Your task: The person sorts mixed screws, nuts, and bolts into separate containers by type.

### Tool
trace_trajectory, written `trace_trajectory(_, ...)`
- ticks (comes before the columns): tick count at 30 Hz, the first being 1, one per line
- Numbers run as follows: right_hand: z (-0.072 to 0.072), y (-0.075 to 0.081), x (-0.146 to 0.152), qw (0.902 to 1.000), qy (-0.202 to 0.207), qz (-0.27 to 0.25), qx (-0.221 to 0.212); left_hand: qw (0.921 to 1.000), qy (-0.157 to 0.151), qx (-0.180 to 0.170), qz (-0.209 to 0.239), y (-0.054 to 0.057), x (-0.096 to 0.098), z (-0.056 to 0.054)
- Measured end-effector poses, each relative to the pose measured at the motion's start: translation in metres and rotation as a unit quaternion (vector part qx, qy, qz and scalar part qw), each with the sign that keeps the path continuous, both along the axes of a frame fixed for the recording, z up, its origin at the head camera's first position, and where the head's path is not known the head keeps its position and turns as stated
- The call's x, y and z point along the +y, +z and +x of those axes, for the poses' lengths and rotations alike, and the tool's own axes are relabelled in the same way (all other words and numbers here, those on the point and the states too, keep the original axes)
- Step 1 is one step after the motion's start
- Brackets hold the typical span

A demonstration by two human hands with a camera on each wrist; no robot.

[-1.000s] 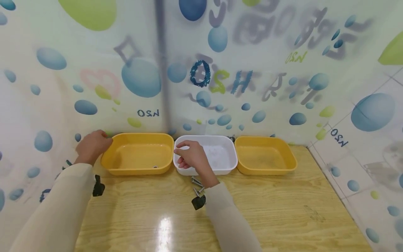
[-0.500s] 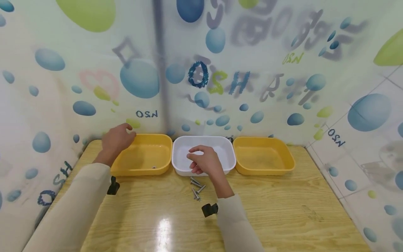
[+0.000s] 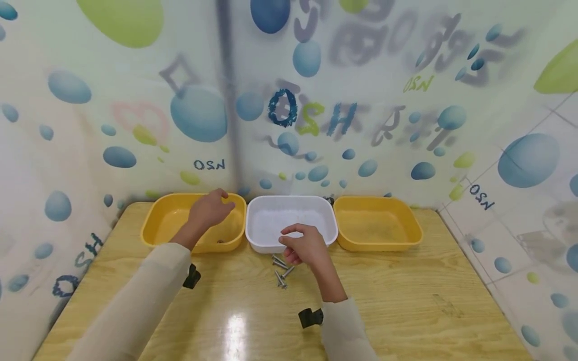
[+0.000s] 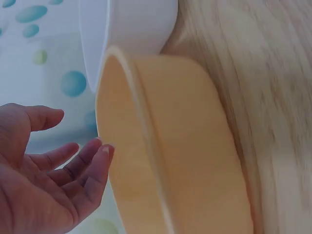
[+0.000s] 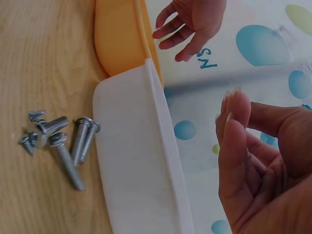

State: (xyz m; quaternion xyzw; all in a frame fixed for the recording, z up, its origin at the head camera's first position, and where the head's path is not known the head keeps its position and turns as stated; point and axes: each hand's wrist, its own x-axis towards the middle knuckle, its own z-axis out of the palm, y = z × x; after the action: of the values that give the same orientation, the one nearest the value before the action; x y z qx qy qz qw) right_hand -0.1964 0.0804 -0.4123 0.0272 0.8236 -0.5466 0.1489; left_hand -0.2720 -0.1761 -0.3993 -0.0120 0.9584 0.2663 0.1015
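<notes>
Left grip (image 3: 211, 207) hung wide, right grip (image 3: 308, 244) narrow.
A low right-side sweep risked scattering bolts (image 5: 59, 139) just beside it.

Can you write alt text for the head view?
A person's left hand hovers over a yellow tray, their right hand near the white middle tray; metal screws lie in front on a wooden table. Another yellow tray stands at right.

Shiny metal screws (image 5: 59, 140)
Yellow trays (image 3: 379, 228) and white tray (image 5: 131, 156): smooth plastic; tabletop (image 3: 397, 306): glossy grained wood; sleeves (image 3: 135, 296): matt cloth.
</notes>
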Motion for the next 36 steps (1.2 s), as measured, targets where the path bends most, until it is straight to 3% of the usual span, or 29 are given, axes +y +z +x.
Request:
trace_trajectory(11, 0.012, -0.029, 0.008, 0.9992, 0.031, -0.006, -0.024, 0.9951, 0.021, -0.066, 0.071, -0.019, 0.019, 0.003)
trace_trajectory(24, 0.024, -0.052, 0.015, 0.9975, 0.048, -0.006, -0.052, 0.9896, 0.028, -0.092, 0.107, -0.026, 0.029, 0.003)
trace_trajectory(29, 0.026, -0.062, 0.016, 0.9962, 0.056, -0.005, -0.067, 0.9892, 0.016, -0.102, 0.104, -0.029, 0.034, 0.003)
trace_trajectory(36, 0.023, -0.073, 0.019, 0.9953, 0.053, 0.009, -0.081, 0.9899, 0.01, -0.117, 0.08, -0.024, 0.04, 0.004)
